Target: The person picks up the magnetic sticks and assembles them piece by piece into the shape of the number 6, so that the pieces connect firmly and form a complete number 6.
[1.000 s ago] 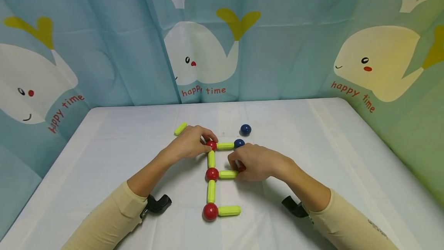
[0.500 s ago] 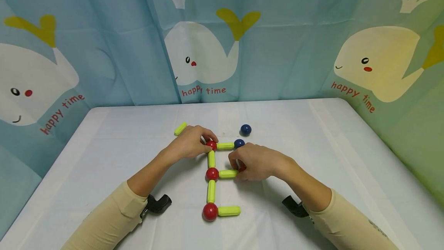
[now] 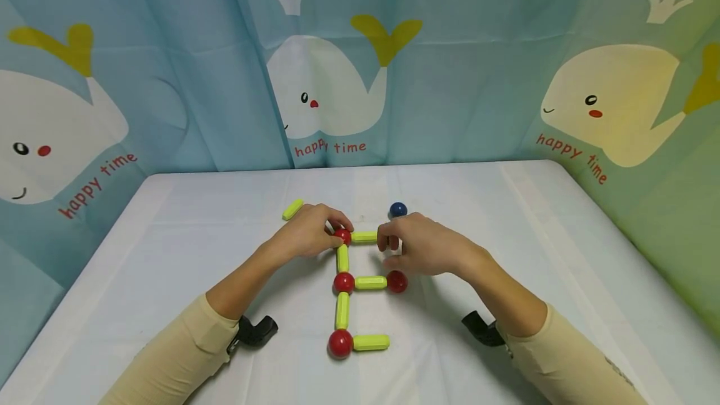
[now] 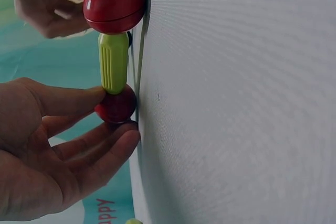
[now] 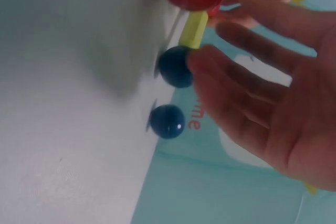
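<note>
A flat frame of yellow-green ribbed sticks and red balls lies on the table. My left hand (image 3: 308,230) pinches the top left red ball (image 4: 116,106) between thumb and fingers. My right hand (image 3: 430,245) hovers over the frame's right side, its fingers loosely bent around nothing. In the right wrist view its fingertips overlap the blue ball (image 5: 177,66) that ends the top stick (image 3: 364,237); the head view hides that ball behind the hand. A red ball (image 3: 397,282) sits at the right end of the middle stick (image 3: 370,282).
A loose blue ball (image 3: 398,209) lies beyond my right hand. Past my left hand rests a loose yellow-green stick (image 3: 292,209). The bottom stick (image 3: 371,342) extends right from a red ball (image 3: 340,344). A whale-print curtain (image 3: 467,99) hangs behind the white table (image 3: 225,205).
My right hand has let go of the red ball at the middle stick's end and moved up and away toward the top blue ball. My left hand stays in place.
</note>
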The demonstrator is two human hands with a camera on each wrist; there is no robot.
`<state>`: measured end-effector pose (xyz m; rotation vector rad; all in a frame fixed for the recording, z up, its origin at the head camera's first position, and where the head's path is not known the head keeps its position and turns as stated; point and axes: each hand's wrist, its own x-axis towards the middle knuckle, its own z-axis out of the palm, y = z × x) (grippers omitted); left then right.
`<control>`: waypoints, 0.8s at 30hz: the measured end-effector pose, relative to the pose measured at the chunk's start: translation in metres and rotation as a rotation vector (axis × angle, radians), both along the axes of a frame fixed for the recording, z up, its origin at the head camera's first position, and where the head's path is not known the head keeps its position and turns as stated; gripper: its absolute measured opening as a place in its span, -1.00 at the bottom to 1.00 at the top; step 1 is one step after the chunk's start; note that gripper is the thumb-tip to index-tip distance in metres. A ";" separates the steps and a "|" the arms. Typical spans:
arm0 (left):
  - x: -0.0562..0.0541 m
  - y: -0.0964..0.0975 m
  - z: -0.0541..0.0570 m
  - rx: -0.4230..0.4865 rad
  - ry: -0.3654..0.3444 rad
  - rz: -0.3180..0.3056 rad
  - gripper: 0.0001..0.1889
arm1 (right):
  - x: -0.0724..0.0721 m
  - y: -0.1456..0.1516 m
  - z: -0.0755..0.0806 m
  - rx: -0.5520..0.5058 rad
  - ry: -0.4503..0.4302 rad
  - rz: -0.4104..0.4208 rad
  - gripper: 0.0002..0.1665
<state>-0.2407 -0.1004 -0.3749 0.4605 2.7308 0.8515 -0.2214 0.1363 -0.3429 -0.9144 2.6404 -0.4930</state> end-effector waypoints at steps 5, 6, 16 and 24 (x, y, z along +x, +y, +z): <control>0.000 -0.001 0.000 0.014 0.004 -0.002 -0.77 | -0.009 0.006 -0.001 -0.117 0.107 -0.053 -0.87; 0.000 -0.001 0.000 0.016 0.005 -0.004 -0.78 | -0.010 0.007 -0.002 -0.132 0.115 -0.064 -0.87; -0.001 0.000 0.000 0.005 -0.007 0.007 -0.77 | -0.025 0.010 -0.018 -0.133 0.090 -0.067 -0.73; -0.001 0.000 0.000 0.006 -0.017 0.002 -0.77 | -0.029 0.011 -0.022 -0.150 0.088 -0.052 -0.69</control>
